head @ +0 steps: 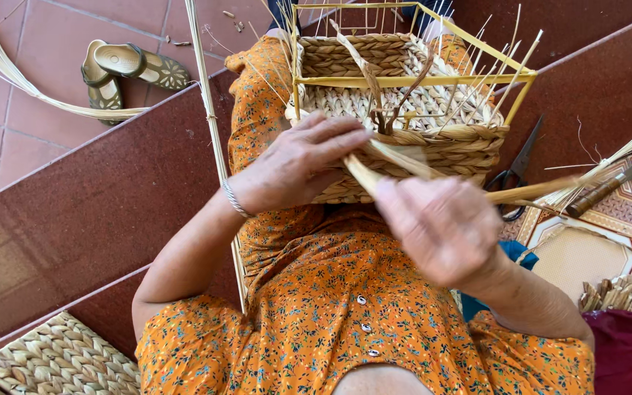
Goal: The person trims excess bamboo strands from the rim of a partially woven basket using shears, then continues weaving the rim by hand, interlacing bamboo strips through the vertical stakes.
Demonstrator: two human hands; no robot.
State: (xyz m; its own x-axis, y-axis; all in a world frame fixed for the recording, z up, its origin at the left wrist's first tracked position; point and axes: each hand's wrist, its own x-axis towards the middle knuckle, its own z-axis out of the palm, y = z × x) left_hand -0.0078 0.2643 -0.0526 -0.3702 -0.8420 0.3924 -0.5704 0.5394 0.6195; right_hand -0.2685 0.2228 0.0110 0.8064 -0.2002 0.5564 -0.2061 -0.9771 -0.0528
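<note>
light: bright, even daylight, warm cast | shadows: soft, faint under left hand (298, 164) on basket (433, 139) | glare: mild sheen on red tiles (16, 139) top left | blur: right hand (440, 230) soft, motion/near-lens | edges: slight wide-angle stretch, corners less sharp

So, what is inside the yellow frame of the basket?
Inside the yellow frame the woven basket shows its braided far wall, pale woven bottom and thin upright stakes. The left hand and right hand cover the near wall's lower part.
</note>
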